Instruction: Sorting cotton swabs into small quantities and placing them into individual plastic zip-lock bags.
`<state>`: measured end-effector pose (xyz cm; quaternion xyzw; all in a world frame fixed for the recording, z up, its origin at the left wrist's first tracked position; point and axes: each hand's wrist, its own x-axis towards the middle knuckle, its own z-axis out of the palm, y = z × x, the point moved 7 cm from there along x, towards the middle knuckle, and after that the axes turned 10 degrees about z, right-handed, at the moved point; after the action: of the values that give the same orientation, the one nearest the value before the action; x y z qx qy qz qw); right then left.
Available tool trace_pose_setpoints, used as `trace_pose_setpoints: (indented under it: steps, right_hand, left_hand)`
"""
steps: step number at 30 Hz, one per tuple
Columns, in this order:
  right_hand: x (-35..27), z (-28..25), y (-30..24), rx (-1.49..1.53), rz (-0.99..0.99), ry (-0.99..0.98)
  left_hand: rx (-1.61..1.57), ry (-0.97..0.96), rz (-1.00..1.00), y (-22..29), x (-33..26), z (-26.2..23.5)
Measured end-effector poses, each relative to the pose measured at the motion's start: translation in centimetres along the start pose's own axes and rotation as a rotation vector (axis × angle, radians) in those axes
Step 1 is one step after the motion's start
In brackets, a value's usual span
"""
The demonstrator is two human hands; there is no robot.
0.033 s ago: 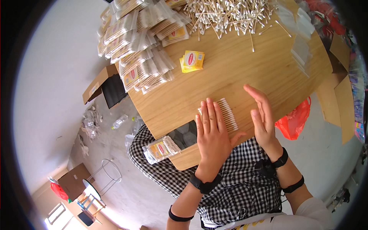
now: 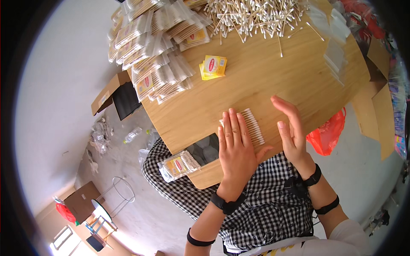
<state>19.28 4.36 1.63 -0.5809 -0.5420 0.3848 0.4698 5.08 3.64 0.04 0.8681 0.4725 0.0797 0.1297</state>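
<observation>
My left hand [image 2: 235,145] lies flat with fingers outstretched over a row of cotton swabs [image 2: 254,126], covering part of it. The swabs lie side by side on the wooden table. To the right of the row, my right hand [image 2: 291,131] is raised a little with its thumb apart from the fingers, holding nothing. Left of my left hand, a filled pack of cotton swabs [image 2: 180,165] rests at the table's near edge beside a dark grey patch [image 2: 204,150]. Farther off sits a small stack of yellow cards [image 2: 213,67].
Many filled swab packs [image 2: 159,72] are piled at the far left. A heap of loose swabs [image 2: 256,17] covers the far middle, with clear plastic bags [image 2: 335,55] at the right. Beside the table are cardboard boxes [image 2: 376,109] and a red plastic bag [image 2: 328,134].
</observation>
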Motion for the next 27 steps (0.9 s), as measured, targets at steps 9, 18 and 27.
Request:
trace_pose_setpoints:
  steps: [9, 18, 27]
  right_hand:
    - [-1.0, 0.5, -0.4, -0.342, -0.21, -0.093]
    - [-1.0, 1.0, -0.7, -0.409, -0.243, -0.082]
    - [-0.9, 0.7, -0.3, -0.371, -0.234, -0.04]
  left_hand:
    - [-0.028, 0.06, 0.015, -0.2, 0.1, 0.2]
    - [-0.041, 0.073, 0.014, -0.2, 0.1, 0.3]
    - [-0.036, 0.097, 0.018, -0.2, 0.1, 0.2]
